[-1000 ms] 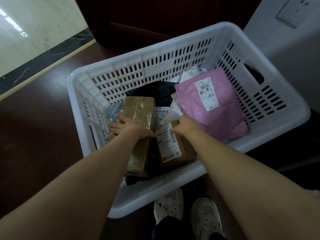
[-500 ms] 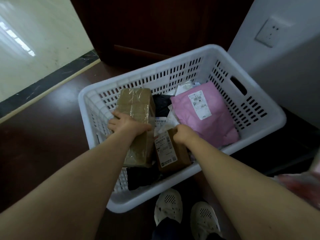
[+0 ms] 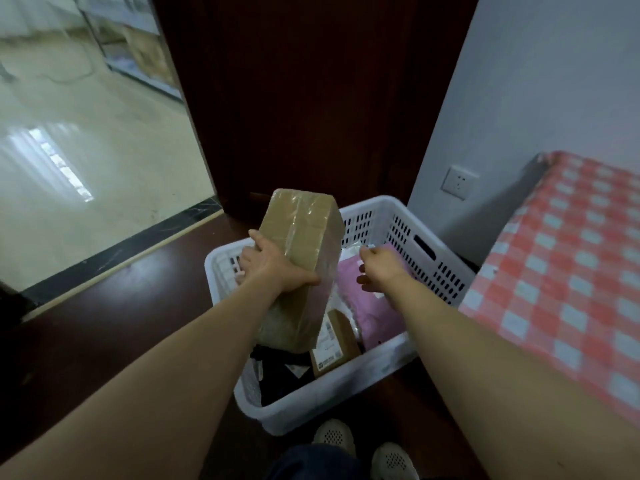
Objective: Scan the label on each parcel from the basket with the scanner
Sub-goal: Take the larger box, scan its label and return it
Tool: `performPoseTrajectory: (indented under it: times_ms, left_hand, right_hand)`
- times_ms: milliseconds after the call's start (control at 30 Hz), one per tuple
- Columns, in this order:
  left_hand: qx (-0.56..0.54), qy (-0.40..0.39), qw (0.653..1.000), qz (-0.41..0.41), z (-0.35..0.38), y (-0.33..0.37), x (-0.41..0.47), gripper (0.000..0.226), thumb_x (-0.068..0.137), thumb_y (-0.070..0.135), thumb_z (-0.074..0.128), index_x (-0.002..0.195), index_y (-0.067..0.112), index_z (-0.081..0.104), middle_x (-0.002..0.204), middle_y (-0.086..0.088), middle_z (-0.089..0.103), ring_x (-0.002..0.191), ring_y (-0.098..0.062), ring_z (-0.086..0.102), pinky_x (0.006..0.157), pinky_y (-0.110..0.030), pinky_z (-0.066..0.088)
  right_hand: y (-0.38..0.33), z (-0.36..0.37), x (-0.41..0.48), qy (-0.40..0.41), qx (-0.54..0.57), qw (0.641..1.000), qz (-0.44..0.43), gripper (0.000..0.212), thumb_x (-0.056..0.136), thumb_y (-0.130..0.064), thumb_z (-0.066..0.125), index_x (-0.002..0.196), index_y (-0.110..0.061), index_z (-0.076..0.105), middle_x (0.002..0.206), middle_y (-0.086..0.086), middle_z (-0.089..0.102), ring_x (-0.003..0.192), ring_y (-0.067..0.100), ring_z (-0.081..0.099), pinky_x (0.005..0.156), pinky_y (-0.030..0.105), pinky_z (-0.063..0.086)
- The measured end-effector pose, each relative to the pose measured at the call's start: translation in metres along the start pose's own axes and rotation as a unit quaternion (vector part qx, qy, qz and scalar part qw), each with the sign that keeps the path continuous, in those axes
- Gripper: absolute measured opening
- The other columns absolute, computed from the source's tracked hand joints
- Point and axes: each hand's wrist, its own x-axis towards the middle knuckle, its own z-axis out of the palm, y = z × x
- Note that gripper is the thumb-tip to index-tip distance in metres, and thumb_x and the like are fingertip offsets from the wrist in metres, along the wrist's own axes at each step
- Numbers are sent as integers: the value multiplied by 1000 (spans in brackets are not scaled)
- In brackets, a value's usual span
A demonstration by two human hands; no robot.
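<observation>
Left hand (image 3: 277, 268) grips a tall brown box wrapped in clear tape (image 3: 299, 261), fingers curled round its left edge and thumb pressed on its front face; the box is tilted and held above the white plastic basket (image 3: 408, 233), its lower end just over the basket's near half; right hand (image 3: 379, 268) hovers empty over the basket, fingers loosely spread, holding nothing; inside the basket lies a pink mailer (image 3: 363, 303) beneath that hand, a small brown carton with a white label (image 3: 334, 344) near the basket's front wall, and a dark bag (image 3: 280, 375) at the front left corner; the basket sits on a dark floor (image 3: 114, 323); a red-checked cloth (image 3: 568, 271) lies to the basket's right; two pale shoes (image 3: 363, 448) show just in front of it; no scanner is in view.
</observation>
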Motion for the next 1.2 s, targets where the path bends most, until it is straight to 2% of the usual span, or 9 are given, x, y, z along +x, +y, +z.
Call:
performPoseTrajectory:
  times_ms: [233, 433, 533, 700, 767, 900, 1000, 1067, 1200]
  left_hand:
    - [165, 51, 961, 216, -32, 25, -74, 150, 54, 55, 83, 147, 9, -25, 153, -19, 8, 144, -37, 10, 118, -55, 6]
    - [336, 150, 843, 393, -50, 46, -133, 139, 65, 45, 78, 145, 6, -30, 151, -16, 7, 145, -32, 7, 118, -54, -3]
    - [368, 209, 784, 455, -52, 61, -150, 133, 76, 42, 71, 136, 10, -43, 153, -19, 2, 147, -33, 1, 115, -55, -8]
    - [364, 307, 676, 562, -44, 96, -163, 148, 59, 31, 84, 139, 15, -40, 148, -21, 16, 144, -35, 13, 113, -57, -7]
    - [348, 301, 676, 575, -40, 113, -174, 158, 45, 29, 89, 144, 11, -33, 145, -21, 15, 141, -35, 11, 116, -59, -5]
    - [318, 249, 713, 574, -24, 150, -207, 130, 81, 18, 65, 120, 16, -59, 146, -19, -32, 137, -33, -39, 111, -58, -15]
    - [79, 174, 851, 489, -8, 172, -238, 108, 83, 20, 59, 144, 7, -29, 154, -21, -23, 146, -37, -19, 119, -52, 2]
    - [-160, 39, 908, 386, -2, 187, -258, 95, 86, 24, 54, 150, 6, -14, 157, -22, -14, 147, -39, 1, 117, -45, 12]
    - [-453, -150, 854, 207, 10, 207, -284, 94, 88, 53, 49, 153, 11, -3, 157, -16, 22, 141, -33, 28, 112, -40, 23]
  right_hand:
    - [-27, -56, -61, 88, 153, 984, 27, 69, 95, -56, 29, 140, -4, 40, 131, 20, 54, 114, 37, 56, 91, 44, 52]
    - [-29, -120, -118, 48, 276, 957, 75, 96, 69, -82, 48, 132, -10, 42, 118, 22, 59, 110, 39, 59, 97, 50, 47]
    - [-27, -147, -147, -13, 318, 941, 115, 101, 54, -83, 61, 109, 0, 45, 102, 21, 60, 102, 38, 61, 95, 49, 49]
    - [-17, -189, -178, -6, 380, 917, 116, 90, 48, -53, 82, 119, -8, 48, 102, 19, 62, 82, 34, 65, 71, 46, 56]
    - [-11, -205, -194, 25, 394, 915, 81, 74, 59, -47, 77, 117, -12, 48, 100, 19, 60, 80, 33, 63, 65, 45, 56]
    - [4, -234, -229, 76, 429, 900, 2, 24, 78, -35, 65, 90, -17, 55, 88, 14, 59, 81, 27, 58, 85, 47, 50]
    - [17, -253, -246, 101, 467, 878, -28, 14, 78, -28, 64, 84, -20, 55, 83, 10, 56, 76, 23, 55, 77, 44, 50]
    - [26, -265, -255, 123, 476, 870, -44, 15, 78, -27, 64, 86, -19, 54, 73, 7, 55, 63, 19, 51, 69, 41, 50]
    - [44, -281, -268, 148, 493, 855, -58, 14, 81, -22, 62, 91, -16, 53, 46, 1, 50, 37, 13, 45, 85, 50, 48]
